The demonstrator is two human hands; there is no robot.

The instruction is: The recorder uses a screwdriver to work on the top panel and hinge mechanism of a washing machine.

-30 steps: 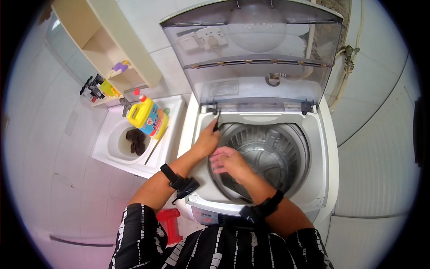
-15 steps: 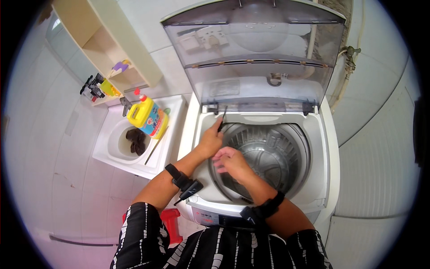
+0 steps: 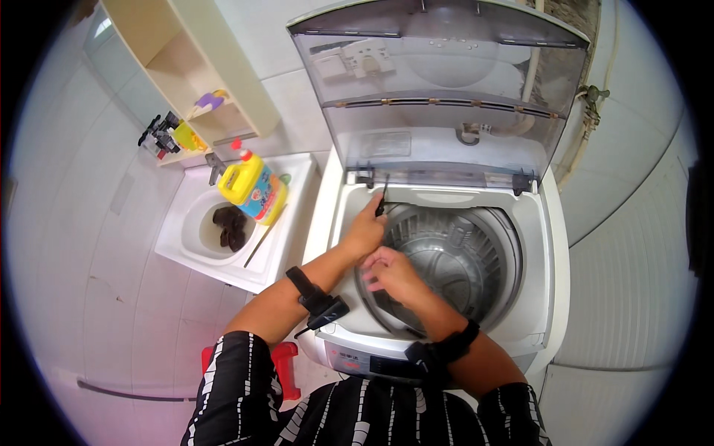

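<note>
A top-loading washing machine (image 3: 556, 245) stands before me, its see-through lid (image 3: 454, 74) raised and the metal drum (image 3: 446, 256) exposed. My left hand (image 3: 364, 232) is closed round a slim black-handled tool with a thin dark shaft, like a screwdriver (image 3: 382, 199). Its tip points up at the rear left of the tub opening, near the lid's left hinge (image 3: 363, 177). Over the left part of the opening, my right hand (image 3: 392, 275) is beside my left wrist, fingers loosely curled and apart, with nothing visible in them.
On the left a white washbasin (image 3: 175, 253) holds dark wet cloth (image 3: 230, 227) in water. A yellow jug (image 3: 256, 189) and a thin stick (image 3: 260, 241) lie on its rim. Above is a shelf cabinet (image 3: 223, 67); a red stool (image 3: 286, 368) stands below. A tap (image 3: 593, 97) is at right.
The whole scene has shifted slightly to the right in view. My left hand keeps its grip on the tool at the tub's rear left; my right hand stays close to my left wrist.
</note>
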